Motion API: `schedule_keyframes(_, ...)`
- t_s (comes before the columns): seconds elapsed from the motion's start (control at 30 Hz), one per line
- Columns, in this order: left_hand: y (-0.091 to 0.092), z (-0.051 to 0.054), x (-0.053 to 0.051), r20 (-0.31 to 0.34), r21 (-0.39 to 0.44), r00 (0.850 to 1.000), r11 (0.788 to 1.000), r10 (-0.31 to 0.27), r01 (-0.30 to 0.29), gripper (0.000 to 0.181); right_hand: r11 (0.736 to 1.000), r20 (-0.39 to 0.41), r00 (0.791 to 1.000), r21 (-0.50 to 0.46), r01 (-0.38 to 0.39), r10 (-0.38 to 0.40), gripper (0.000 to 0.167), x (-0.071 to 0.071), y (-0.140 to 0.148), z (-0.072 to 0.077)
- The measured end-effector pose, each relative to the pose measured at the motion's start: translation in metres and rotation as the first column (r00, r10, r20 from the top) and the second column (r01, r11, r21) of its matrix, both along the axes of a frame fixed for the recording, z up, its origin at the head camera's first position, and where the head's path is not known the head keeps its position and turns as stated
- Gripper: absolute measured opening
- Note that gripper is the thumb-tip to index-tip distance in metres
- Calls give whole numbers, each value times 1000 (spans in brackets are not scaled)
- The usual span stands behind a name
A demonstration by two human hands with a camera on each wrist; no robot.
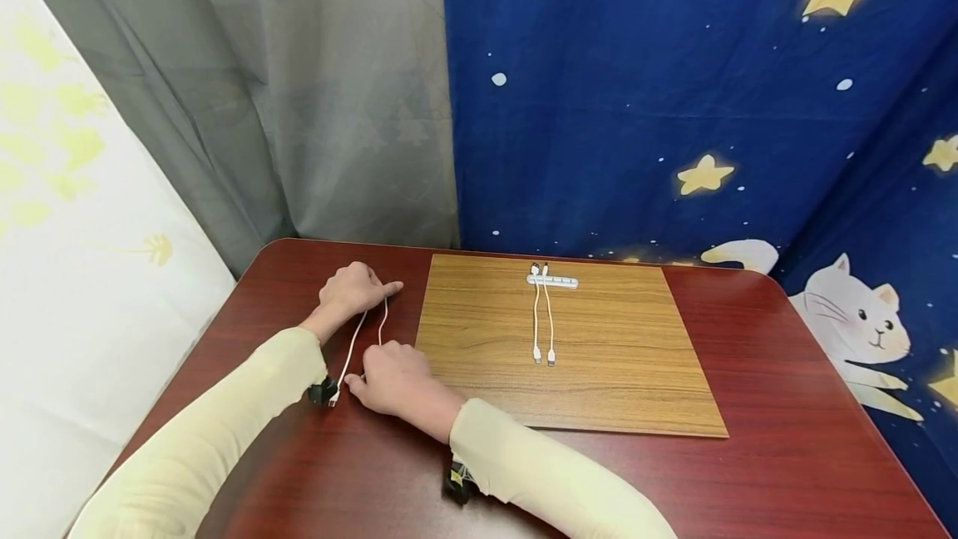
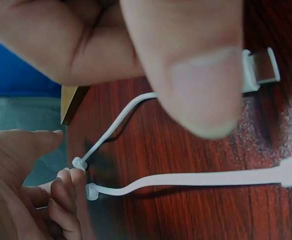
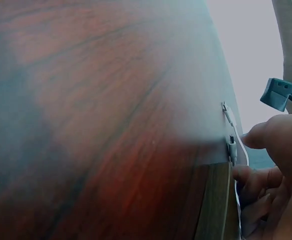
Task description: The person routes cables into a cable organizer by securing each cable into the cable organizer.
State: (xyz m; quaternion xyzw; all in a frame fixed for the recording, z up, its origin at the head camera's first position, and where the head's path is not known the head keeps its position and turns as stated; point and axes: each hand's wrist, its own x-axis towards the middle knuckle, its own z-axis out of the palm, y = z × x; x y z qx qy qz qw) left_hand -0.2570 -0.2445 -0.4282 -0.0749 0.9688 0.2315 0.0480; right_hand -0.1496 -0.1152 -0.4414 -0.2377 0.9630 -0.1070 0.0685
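Two white charging cables lie side by side on the dark red tabletop at the left. My left hand (image 1: 352, 288) is at their far ends; in the left wrist view its fingertips touch by the small end plugs (image 2: 92, 191), the thumb held apart. Nearer, my right hand (image 1: 392, 373) pinches the right-hand cable (image 1: 382, 323) by its near plug (image 2: 261, 67), whose metal tip shows past the thumb. The left-hand cable (image 1: 353, 349) ends in a near plug beside the left wrist camera. Part of the pinched cable is hidden behind the right hand.
A wood-grain board (image 1: 479, 339) lies right of the hands. On it, two more short white cables (image 1: 551, 323) stretch from a white slotted cable holder (image 1: 561, 282) near the far edge. Curtains (image 1: 359, 106) hang behind the table (image 1: 808, 406).
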Motion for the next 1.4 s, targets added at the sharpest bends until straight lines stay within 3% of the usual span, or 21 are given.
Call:
schedule_keyframes(0.53,7,-3,-4,-24,-44,1000,999,-19,18,41,997,-16,1000,77,3,-2,31,2,-9,1)
schedule_keyframes(1.4,10,-4,-9,-18,-55,1000,998,-16,15,40,997,-10,1000,72,-17,18,32,4,-6,3)
